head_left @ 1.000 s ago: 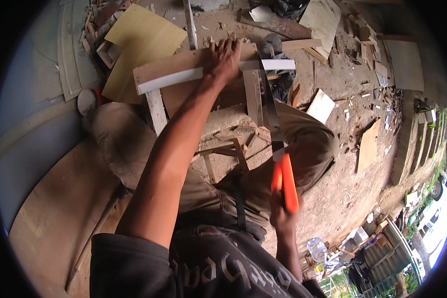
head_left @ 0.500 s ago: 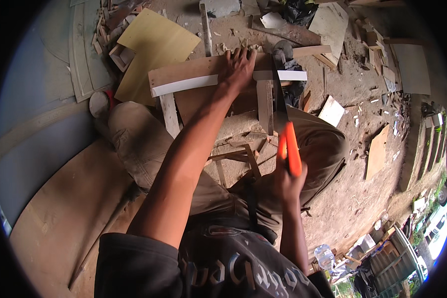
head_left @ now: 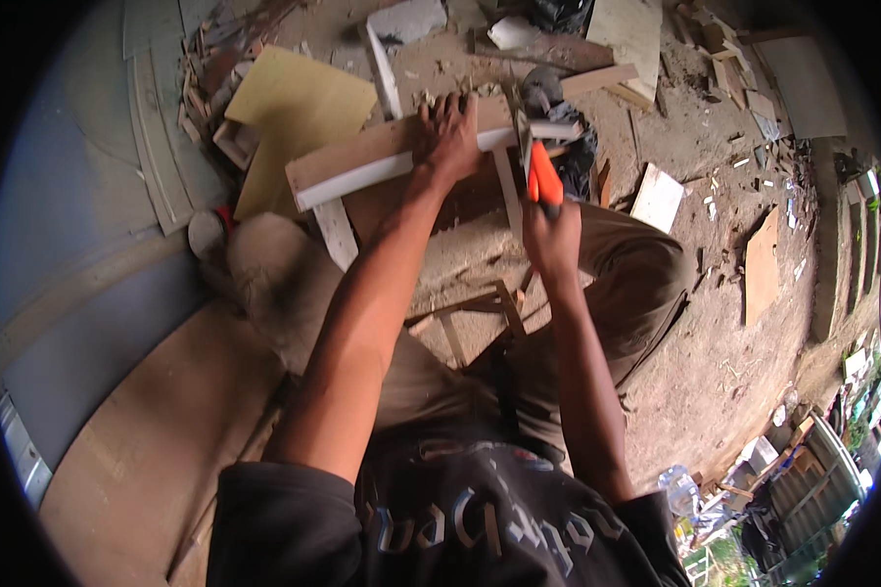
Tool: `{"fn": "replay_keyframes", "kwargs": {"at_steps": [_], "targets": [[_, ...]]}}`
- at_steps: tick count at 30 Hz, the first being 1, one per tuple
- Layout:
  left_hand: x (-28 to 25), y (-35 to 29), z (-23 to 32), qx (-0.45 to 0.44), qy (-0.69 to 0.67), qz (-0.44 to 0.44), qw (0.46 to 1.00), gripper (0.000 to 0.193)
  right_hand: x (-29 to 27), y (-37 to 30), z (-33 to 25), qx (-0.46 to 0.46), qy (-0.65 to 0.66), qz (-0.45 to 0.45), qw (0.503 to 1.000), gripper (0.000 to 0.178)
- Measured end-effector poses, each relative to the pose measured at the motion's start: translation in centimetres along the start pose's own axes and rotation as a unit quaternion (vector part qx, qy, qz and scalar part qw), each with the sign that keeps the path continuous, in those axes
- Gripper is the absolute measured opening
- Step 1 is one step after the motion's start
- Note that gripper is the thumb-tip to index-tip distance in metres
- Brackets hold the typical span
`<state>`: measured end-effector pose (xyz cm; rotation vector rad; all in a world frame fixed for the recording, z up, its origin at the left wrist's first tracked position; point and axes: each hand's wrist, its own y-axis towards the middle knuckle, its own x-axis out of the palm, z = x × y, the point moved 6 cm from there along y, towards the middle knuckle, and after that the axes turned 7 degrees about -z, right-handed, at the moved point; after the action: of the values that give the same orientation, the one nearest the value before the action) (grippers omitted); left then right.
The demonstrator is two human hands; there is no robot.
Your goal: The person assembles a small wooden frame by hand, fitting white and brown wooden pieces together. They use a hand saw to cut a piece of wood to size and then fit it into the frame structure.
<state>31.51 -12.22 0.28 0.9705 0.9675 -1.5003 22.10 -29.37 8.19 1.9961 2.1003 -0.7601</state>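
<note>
A wooden frame stands between my knees, its top a brown board (head_left: pixel 347 155) with a white strip (head_left: pixel 362 182) along the near edge. Two upright wooden pieces support it below. My left hand (head_left: pixel 447 139) presses on the board right of its middle, fingers bent over the far edge. In my right hand (head_left: pixel 552 235) is a handsaw (head_left: pixel 544 178), gripped by its orange handle. Its blade lies across the board and strip near their right end, where a short length sticks out beyond it. The blade is partly blurred and seen nearly edge-on.
A yellowish panel (head_left: pixel 303 103) lies at the far left, near a heap of wood scraps. Black plastic (head_left: pixel 579 161) sits just beyond the frame's right end. Offcuts, including a white piece (head_left: pixel 658 196) and a tan piece (head_left: pixel 762 264), lie on the dirt floor. A curved brown board (head_left: pixel 157 421) is at lower left.
My right hand has pushed the saw forward, bringing its orange handle close to the board. My left hand stays on the board. The frame appears more tilted as the view has shifted.
</note>
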Motion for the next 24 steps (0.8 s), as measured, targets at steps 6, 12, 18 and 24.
{"fn": "replay_keyframes", "kwargs": {"at_steps": [6,12,18,24], "targets": [[-0.9,-0.6,0.1,0.001,-0.005,0.035,0.999,0.069,-6.4,-14.0,4.3,0.079,0.044,0.025,0.996,0.019],[-4.1,-2.9,1.4,0.033,-0.008,0.071,0.997,0.064,-7.6,-11.8,4.5,0.001,0.049,0.118,0.992,0.023],[-11.1,-7.9,-2.1,0.064,-0.036,0.169,0.983,0.076,-7.7,-12.7,4.1,-0.009,0.100,0.111,0.989,0.025],[-15.5,-13.1,-3.6,0.075,-0.095,0.247,0.961,0.077,-7.7,-13.5,4.2,-0.039,0.118,0.125,0.984,0.029]]}}
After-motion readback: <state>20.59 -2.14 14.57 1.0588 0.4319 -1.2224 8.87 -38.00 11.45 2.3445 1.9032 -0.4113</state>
